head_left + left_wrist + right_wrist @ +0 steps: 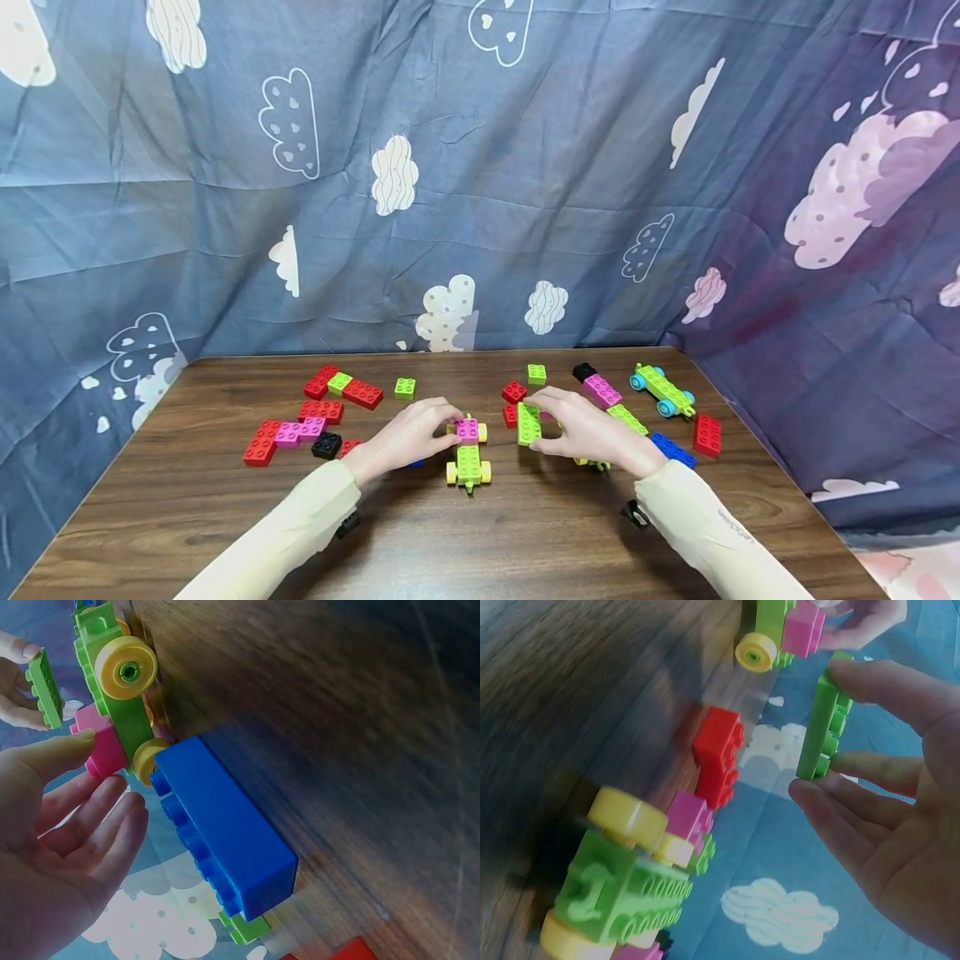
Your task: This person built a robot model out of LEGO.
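Cloud-print curtain (510, 208) behind wooden table (525, 542). Our left hand (412, 429) pinches pink block (467, 430) on far end of yellow-wheeled car (468, 467); our right hand (581, 425) grips green block (528, 423), in air near it. Farther left, we see red blocks (261, 443); farther right, blue-wheeled car (663, 390).

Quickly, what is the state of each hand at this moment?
Left hand: closed, pinching the pink brick on the green car base.
Right hand: closed, pinching a green brick by its ends.
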A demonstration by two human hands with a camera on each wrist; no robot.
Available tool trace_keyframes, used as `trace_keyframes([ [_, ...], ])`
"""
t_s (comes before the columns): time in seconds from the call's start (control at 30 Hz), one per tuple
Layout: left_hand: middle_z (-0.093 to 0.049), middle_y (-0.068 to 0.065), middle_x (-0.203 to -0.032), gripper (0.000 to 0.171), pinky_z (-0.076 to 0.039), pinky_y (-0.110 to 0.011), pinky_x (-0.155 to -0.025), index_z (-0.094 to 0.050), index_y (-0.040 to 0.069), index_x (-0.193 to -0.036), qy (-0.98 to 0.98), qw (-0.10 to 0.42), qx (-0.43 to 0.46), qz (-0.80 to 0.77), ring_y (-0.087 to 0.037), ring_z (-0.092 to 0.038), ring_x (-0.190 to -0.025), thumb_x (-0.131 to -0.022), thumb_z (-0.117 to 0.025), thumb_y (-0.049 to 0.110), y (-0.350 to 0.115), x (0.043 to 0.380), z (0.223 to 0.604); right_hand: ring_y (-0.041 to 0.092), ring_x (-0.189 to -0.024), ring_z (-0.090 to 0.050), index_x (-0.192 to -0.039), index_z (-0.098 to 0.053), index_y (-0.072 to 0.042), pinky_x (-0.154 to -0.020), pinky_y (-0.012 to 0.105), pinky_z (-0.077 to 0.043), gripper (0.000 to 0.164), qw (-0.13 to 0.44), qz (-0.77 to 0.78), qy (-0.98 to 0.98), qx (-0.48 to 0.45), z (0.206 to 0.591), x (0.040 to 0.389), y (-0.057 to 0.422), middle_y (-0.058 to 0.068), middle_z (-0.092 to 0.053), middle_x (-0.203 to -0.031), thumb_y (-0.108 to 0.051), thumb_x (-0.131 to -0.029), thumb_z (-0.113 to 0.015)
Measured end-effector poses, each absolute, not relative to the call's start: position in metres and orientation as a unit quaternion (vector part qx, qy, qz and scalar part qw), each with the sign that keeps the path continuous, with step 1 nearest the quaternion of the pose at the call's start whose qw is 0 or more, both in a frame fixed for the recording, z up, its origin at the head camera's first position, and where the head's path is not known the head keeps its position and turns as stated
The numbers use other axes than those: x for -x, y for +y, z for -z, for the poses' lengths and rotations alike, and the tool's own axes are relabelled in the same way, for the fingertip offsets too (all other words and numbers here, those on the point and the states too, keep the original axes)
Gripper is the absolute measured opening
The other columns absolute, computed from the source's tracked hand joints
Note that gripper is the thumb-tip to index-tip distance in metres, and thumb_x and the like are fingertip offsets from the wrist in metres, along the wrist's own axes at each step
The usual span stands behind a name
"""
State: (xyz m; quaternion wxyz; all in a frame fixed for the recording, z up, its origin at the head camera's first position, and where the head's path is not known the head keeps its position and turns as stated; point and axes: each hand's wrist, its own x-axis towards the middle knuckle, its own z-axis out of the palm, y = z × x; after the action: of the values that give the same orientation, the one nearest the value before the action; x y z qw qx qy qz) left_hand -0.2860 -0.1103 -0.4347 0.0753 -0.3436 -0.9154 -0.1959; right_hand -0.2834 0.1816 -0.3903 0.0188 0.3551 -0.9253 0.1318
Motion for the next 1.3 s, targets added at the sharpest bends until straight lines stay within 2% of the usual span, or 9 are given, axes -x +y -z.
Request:
trace_keyframes([
  [0.3, -0.073, -0.005, -0.110, 0.029, -0.056, -0.036, -0.088, -0.071, 0.007, -0.115, -0.916, 0.069, 0.339, 0.203, -0.017, -0.068, -0.101, -0.090, -0.073, 0.023, -0.111, 0.287, 0.436, 0.025, -0.115, -0.062, -0.135, -0.057, -0.004, -0.096, 0.044, -0.054, 0.059, 0.001, -0.130, -0.923, -0.361, 0.392, 0.283, 0.164, 0.012, -0.061, -0.134, -0.033, -0.086, -0.075],
  [0.5, -0.072, -0.006, -0.109, 0.030, -0.055, -0.037, -0.089, -0.070, 0.006, -0.115, -0.915, 0.072, 0.339, 0.205, -0.019, -0.067, -0.102, -0.090, -0.073, 0.023, -0.112, 0.286, 0.437, 0.025, -0.112, -0.064, -0.133, -0.058, -0.002, -0.093, 0.042, -0.055, 0.058, 0.008, -0.130, -0.916, -0.379, 0.391, 0.283, 0.155, 0.014, -0.060, -0.134, -0.031, -0.086, -0.075],
  [0.87, -0.069, -0.009, -0.112, 0.038, -0.052, -0.040, -0.095, -0.068, 0.004, -0.117, -0.917, 0.082, 0.352, 0.170, -0.022, -0.063, -0.107, -0.088, -0.074, 0.028, -0.119, 0.278, 0.436, 0.024, -0.121, -0.060, -0.135, -0.058, -0.005, -0.101, 0.043, -0.051, 0.058, -0.002, -0.127, -0.916, -0.381, 0.394, 0.282, 0.145, 0.012, -0.059, -0.135, -0.032, -0.086, -0.075],
  [1.07, -0.067, -0.010, -0.112, 0.046, -0.051, -0.040, -0.093, -0.067, 0.001, -0.119, -0.917, 0.073, 0.353, 0.171, -0.023, -0.060, -0.105, -0.087, -0.075, 0.032, -0.125, 0.274, 0.437, 0.024, -0.124, -0.058, -0.136, -0.057, -0.007, -0.103, 0.044, -0.050, 0.059, -0.006, -0.127, -0.918, -0.377, 0.396, 0.282, 0.138, 0.009, -0.059, -0.136, -0.034, -0.087, -0.075],
  [1.3, -0.066, -0.008, -0.110, 0.049, -0.050, -0.038, -0.092, -0.069, 0.001, -0.116, -0.913, 0.069, 0.364, 0.170, -0.022, -0.057, -0.103, -0.084, -0.077, 0.038, -0.128, 0.274, 0.438, 0.024, -0.121, -0.059, -0.135, -0.058, -0.006, -0.101, 0.043, -0.051, 0.058, -0.002, -0.135, -0.911, -0.389, 0.396, 0.284, 0.132, 0.009, -0.060, -0.133, -0.032, -0.086, -0.075],
])
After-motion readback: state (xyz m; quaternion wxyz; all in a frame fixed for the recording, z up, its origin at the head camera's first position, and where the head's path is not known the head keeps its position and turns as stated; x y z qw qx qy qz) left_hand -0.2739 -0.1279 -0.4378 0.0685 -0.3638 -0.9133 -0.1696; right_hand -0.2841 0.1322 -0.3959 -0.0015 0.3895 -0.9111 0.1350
